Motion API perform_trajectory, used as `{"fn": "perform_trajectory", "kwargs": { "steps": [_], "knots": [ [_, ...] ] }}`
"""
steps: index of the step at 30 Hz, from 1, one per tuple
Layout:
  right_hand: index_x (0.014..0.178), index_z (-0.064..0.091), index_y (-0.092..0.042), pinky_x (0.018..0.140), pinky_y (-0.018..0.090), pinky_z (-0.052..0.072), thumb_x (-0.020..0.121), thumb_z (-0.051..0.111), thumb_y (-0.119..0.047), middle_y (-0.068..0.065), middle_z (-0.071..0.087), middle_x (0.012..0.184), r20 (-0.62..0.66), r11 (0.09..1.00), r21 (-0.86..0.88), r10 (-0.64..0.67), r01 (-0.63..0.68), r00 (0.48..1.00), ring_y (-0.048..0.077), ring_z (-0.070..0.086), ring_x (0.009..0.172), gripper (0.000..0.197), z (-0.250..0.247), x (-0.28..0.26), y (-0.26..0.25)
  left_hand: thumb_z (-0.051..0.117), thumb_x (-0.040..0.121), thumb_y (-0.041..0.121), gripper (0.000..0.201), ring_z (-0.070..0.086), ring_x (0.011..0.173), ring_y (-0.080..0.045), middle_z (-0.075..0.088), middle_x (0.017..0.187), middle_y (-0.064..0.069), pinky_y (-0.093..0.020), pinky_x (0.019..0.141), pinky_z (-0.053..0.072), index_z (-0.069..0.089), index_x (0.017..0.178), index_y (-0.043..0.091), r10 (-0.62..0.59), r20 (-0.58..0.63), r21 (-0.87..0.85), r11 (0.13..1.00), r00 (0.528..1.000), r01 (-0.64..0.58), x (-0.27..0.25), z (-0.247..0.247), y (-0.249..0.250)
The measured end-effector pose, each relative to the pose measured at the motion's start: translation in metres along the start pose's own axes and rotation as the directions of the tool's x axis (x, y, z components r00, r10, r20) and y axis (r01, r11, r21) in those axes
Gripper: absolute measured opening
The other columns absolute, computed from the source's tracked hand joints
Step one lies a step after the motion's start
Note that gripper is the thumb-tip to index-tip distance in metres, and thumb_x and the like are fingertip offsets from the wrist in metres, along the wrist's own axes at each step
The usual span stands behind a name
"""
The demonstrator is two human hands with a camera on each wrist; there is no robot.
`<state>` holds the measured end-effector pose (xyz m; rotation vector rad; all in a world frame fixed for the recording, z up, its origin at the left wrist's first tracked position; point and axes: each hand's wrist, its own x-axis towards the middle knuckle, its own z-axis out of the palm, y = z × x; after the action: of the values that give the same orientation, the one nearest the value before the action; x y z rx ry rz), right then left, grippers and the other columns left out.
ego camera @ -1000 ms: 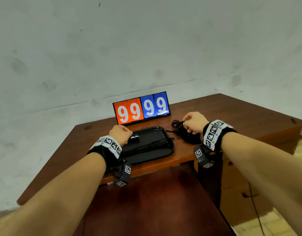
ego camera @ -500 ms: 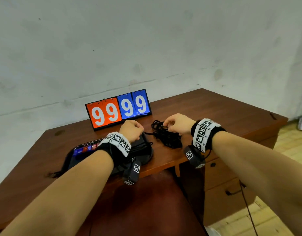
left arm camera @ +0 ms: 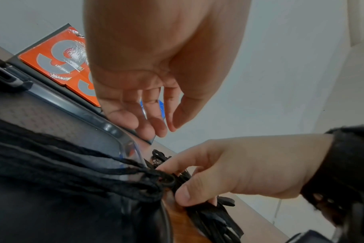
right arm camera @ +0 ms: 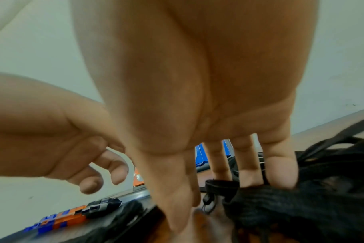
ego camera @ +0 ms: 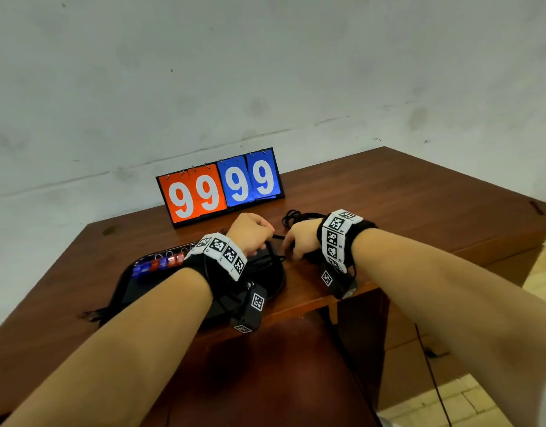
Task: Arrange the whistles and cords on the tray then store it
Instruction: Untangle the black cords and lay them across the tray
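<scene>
A black tray (ego camera: pixel 148 286) lies on the wooden table, with a row of blue and red whistles (ego camera: pixel 160 264) along its far rim. Black cords (left arm camera: pixel 62 164) stretch across the tray to its right edge. There my right hand (left arm camera: pixel 172 181) pinches their ends between thumb and forefinger. My left hand (left arm camera: pixel 156 125) hovers just above the tray's far right corner, fingers loosely curled and holding nothing. A tangled pile of more black cords (ego camera: pixel 293 215) sits on the table behind my right hand. In the right wrist view the whistles (right arm camera: pixel 58 220) show low on the left.
An orange and blue flip scoreboard (ego camera: pixel 219 188) reading 99 99 stands at the back of the table, close behind both hands. The table's front edge (ego camera: pixel 296 312) runs just under my wrists. A grey wall rises behind.
My left hand has slid right along the tray's far rim to its right corner. My right hand has come from the cord pile to the tray's right edge.
</scene>
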<state>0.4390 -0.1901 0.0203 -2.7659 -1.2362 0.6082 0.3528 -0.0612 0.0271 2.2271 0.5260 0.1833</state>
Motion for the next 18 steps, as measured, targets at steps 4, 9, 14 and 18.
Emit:
{"fn": "perform_trajectory", "kwargs": {
  "steps": [4,9,14,18],
  "knots": [
    [0.119,0.067,-0.012,0.094,0.039,0.052,0.084,0.068,-0.028,0.007,0.068,0.116,0.012,0.996,-0.042,0.074,-0.073,0.997,0.026,0.063,0.106,0.039,-0.003,0.006,0.001,0.06,0.084,0.011,0.013,0.058,0.063,-0.015,0.066,0.078,-0.003,-0.021,0.048,0.043,0.072,0.091,0.01,0.018,0.031,0.017,1.0,0.999,-0.019,-0.002,-0.003,0.002],
    [0.113,0.07,-0.003,0.072,0.034,0.054,0.091,0.059,-0.014,0.011,0.069,0.112,-0.137,0.968,0.231,0.13,-0.096,0.982,0.026,0.065,0.094,0.027,-0.012,-0.005,0.012,0.06,0.086,0.011,0.011,0.06,0.067,-0.014,0.069,0.086,-0.005,-0.022,0.051,0.046,0.07,0.09,0.015,0.021,0.042,0.048,0.999,0.999,-0.023,-0.001,-0.007,0.004],
    [0.091,0.074,-0.01,0.046,0.022,0.04,0.091,0.054,0.0,0.01,0.073,0.091,-0.211,0.655,0.756,0.254,-0.008,0.944,0.016,0.057,0.059,0.023,-0.014,-0.017,0.03,0.063,0.087,0.013,0.008,0.062,0.069,-0.014,0.072,0.095,-0.011,-0.025,0.054,0.048,0.068,0.09,0.019,0.03,0.045,0.018,0.999,0.999,-0.031,0.0,-0.001,0.011],
    [0.087,0.074,-0.01,0.044,0.019,0.039,0.09,0.056,0.004,0.009,0.073,0.085,-0.223,0.494,0.866,0.247,0.075,0.943,0.012,0.058,0.057,0.023,-0.014,-0.027,0.035,0.065,0.088,0.012,0.013,0.063,0.071,-0.014,0.072,0.101,-0.013,-0.024,0.05,0.047,0.066,0.099,0.017,0.013,0.061,-0.071,0.997,0.998,-0.009,0.001,0.009,0.017]
  ]
}}
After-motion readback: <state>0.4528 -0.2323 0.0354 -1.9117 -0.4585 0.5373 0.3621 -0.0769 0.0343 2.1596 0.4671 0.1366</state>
